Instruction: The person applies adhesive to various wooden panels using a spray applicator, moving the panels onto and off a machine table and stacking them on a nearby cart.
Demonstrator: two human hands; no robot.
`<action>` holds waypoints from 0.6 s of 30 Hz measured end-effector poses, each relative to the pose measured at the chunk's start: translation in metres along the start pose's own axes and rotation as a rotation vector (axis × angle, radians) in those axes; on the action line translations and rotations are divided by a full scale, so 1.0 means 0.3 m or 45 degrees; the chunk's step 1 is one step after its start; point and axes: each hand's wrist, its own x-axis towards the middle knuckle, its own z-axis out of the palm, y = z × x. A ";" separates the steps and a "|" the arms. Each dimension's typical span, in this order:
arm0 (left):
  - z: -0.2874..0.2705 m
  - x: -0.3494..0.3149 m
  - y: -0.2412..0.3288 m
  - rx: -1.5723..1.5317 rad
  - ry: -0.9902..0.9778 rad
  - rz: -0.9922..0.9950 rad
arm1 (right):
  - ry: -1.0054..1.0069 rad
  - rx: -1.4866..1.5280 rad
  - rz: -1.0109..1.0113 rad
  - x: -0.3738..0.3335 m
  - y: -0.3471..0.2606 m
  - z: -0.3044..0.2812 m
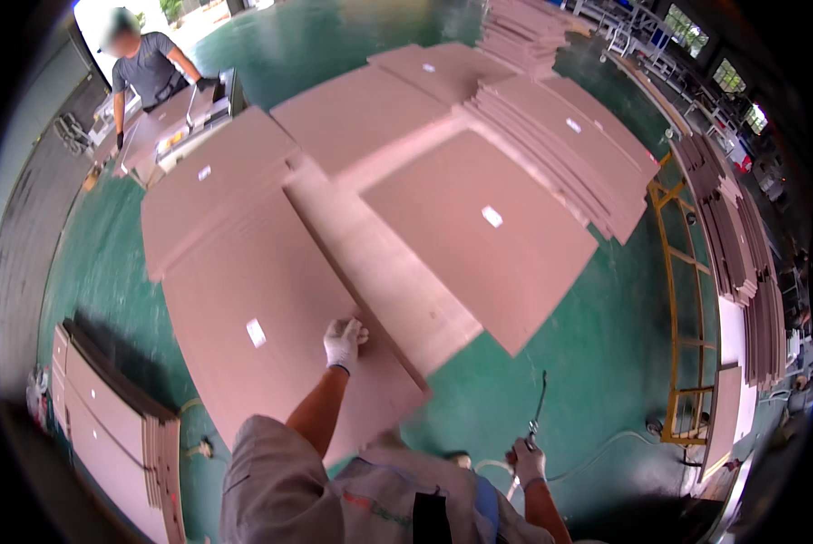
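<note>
Left hand (341, 346) sits at 7 o'clock over a big brown board (284, 295) at 8, fingers curled, can't tell if it's pinching anything. Right hand (528, 462), at 5, is wrapped round an air gun (534, 426). Another person (148, 65) stands at 10.

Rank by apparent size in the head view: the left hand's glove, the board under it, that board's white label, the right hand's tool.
1. Board
2. Glove
3. White label and tool: too close to rank; the tool is longer but thinner.
</note>
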 end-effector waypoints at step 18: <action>-0.527 -0.788 -0.459 -0.868 0.635 -0.202 | -0.181 -0.301 0.137 -0.041 0.131 -0.489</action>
